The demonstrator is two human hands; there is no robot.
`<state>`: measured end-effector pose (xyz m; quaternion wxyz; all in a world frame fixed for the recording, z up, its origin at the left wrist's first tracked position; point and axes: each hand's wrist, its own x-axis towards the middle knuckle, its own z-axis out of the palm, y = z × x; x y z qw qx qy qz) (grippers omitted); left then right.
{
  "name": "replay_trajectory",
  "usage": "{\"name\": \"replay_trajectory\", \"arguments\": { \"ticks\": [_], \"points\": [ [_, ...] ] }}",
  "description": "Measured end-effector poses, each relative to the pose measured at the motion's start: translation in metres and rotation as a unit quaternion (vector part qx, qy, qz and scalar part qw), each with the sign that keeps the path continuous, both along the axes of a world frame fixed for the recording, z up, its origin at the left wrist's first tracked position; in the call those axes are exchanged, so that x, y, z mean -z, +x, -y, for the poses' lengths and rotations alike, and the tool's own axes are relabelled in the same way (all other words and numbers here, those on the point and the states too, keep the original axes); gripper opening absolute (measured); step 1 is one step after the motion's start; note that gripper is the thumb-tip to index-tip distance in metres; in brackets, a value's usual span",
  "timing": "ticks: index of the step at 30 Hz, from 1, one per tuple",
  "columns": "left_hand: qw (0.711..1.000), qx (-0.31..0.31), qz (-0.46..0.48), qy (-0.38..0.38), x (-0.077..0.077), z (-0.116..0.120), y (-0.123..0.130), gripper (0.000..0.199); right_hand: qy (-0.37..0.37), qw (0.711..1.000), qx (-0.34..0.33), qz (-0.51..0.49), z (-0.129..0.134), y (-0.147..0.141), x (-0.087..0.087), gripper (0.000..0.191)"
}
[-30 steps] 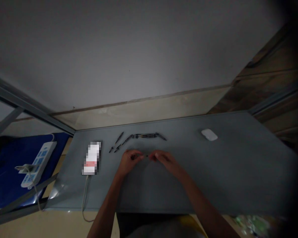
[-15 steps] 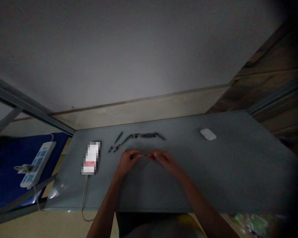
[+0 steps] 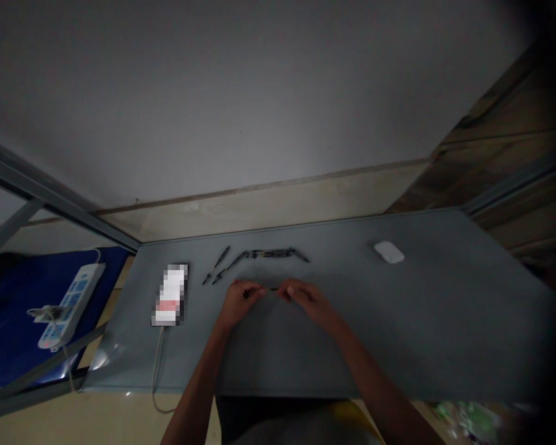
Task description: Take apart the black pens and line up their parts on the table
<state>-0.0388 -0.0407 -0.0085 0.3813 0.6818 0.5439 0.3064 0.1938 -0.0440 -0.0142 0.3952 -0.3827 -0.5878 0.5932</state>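
Over the grey table (image 3: pixel 306 352), my left hand (image 3: pixel 238 304) and my right hand (image 3: pixel 306 298) face each other with fingertips close together. My right thumb and fingers pinch a thin dark pen part (image 3: pixel 274 289), whose tip points left. My left fingers are closed in a pinch. What they grip is too small to make out, and something dark shows inside that hand. Just beyond the hands, several black pens (image 3: pixel 271 253) lie in a curved row. One more slim black pen (image 3: pixel 222 256) and a short dark piece (image 3: pixel 207 278) lie to their left.
A phone (image 3: pixel 170 295) with a cable (image 3: pixel 155 377) lies at the left of the table. A white rounded case (image 3: pixel 389 251) is at the right. On a blue surface beyond the left edge rests a power strip (image 3: pixel 71 306). A wall (image 3: pixel 259 111) rises behind.
A little more of the dark part shows between my fingertips, and a small gap appears beside my left fingers. Both arms have hardly moved.
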Motion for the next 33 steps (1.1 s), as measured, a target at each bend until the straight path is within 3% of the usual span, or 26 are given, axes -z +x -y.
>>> {"name": "replay_trajectory", "arguments": {
  "ticks": [6,11,16,23,29,33],
  "points": [
    [1.0,0.001,-0.004,-0.009,0.005,0.0,0.0,0.019,-0.029,0.999,-0.01,-0.011,0.0,-0.002,0.002,0.044],
    [0.993,-0.031,-0.082,0.084,0.0,0.006,0.005,0.027,-0.017,1.0,0.012,-0.018,-0.001,0.0,0.001,0.05],
    [0.964,0.022,-0.21,0.164,0.001,0.012,0.011,0.026,-0.003,1.0,0.014,-0.026,-0.001,0.001,0.0,0.05],
    [0.921,0.028,-0.329,0.205,0.005,0.014,0.016,0.025,0.015,0.999,0.042,-0.027,0.001,0.0,-0.002,0.045],
    [0.897,0.057,-0.377,0.223,0.005,0.016,0.02,0.021,0.035,0.999,0.007,0.025,0.002,-0.003,-0.005,0.04],
    [0.897,0.073,-0.373,0.227,0.006,0.017,0.023,0.026,0.109,0.99,-0.053,0.065,0.006,-0.01,-0.005,0.037]
  ]
}}
